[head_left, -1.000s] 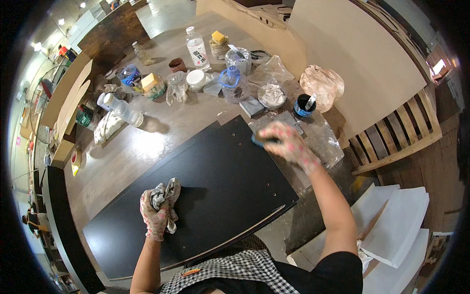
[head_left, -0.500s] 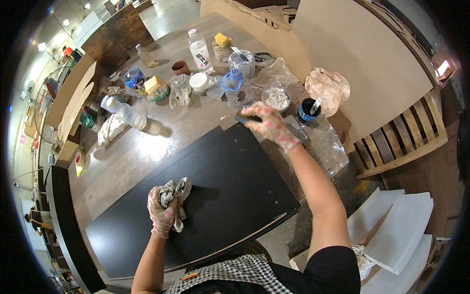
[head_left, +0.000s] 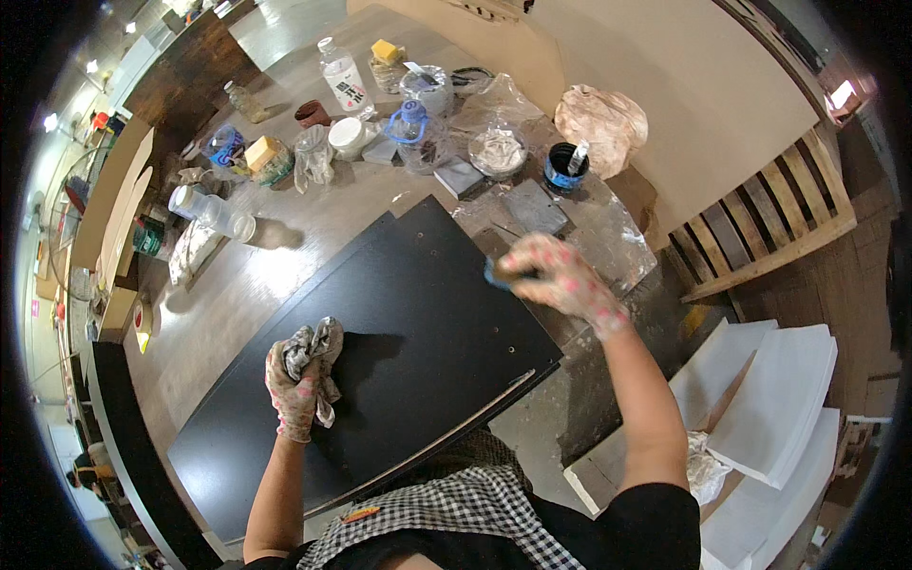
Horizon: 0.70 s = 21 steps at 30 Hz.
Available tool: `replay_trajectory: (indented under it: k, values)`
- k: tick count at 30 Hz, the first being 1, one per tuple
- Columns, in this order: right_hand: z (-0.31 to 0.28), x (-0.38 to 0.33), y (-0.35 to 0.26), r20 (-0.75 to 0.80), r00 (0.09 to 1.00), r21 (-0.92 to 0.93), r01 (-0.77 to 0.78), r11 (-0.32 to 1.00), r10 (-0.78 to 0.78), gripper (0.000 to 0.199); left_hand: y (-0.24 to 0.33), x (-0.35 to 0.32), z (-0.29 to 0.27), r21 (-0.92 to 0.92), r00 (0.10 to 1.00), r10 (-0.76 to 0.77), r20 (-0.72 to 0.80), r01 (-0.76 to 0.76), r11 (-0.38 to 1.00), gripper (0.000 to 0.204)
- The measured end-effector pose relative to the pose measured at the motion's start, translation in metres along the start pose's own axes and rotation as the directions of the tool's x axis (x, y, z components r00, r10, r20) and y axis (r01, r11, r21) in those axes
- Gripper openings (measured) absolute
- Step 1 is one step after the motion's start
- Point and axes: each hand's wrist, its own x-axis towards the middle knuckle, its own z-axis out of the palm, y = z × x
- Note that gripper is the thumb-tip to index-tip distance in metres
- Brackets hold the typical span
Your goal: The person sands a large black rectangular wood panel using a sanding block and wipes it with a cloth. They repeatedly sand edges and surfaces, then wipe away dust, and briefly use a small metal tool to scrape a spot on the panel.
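Note:
A dark flat panel (head_left: pixel 418 313) with several small holes along its right side lies before me on the table. My left hand (head_left: pixel 293 389), in a white glove with pink dots, is closed around a crumpled grey rag (head_left: pixel 326 353) above the panel's middle left. At the panel's right edge is my right hand (head_left: pixel 556 275), gloved alike and blurred by motion. Its fingers pinch a small block with a blue edge (head_left: pixel 496 275); its exact kind is unclear. Beyond this hand lie a grey slab (head_left: pixel 535 206) and a grey block (head_left: pixel 460 178).
Across the table (head_left: pixel 380 195) stand a clear bottle (head_left: pixel 344 76), a blue-capped jug (head_left: pixel 414 133), a white-lidded jar (head_left: pixel 349 138) and an open black can (head_left: pixel 566 167). A bundled cloth (head_left: pixel 602 128) sits far right. White boards (head_left: pixel 774 408) and a slatted wooden frame (head_left: pixel 765 223) are at right.
My right hand has come nearer along the panel's right edge with the blue-edged block, uncovering the grey block behind. My left hand keeps the rag in place. The whole view has shifted slightly.

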Motion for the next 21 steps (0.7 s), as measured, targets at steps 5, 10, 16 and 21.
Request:
replay_trajectory:
  k: [5,10,16,21]
  values:
    - [-0.041,-0.083,-0.069,0.165,0.959,0.057,-0.243,0.968,0.231,0.041,-0.012,0.001,-0.003,-0.033,0.997,-0.043,0.065,0.046,0.998,0.036]
    - [-0.017,-0.068,-0.060,-0.088,0.973,-0.083,-0.221,0.972,0.214,0.035,-0.008,0.007,-0.004,-0.014,0.993,-0.059,0.102,0.061,0.998,0.036]
    - [-0.037,-0.139,-0.088,0.072,0.864,-0.156,-0.485,0.861,0.499,0.033,-0.011,0.006,-0.005,-0.058,0.992,0.041,0.115,-0.034,0.998,0.036]
    - [-0.026,-0.144,-0.086,-0.148,0.903,0.064,-0.398,0.915,0.403,0.037,-0.018,0.006,-0.003,0.060,0.993,0.018,0.113,-0.025,0.998,0.034]
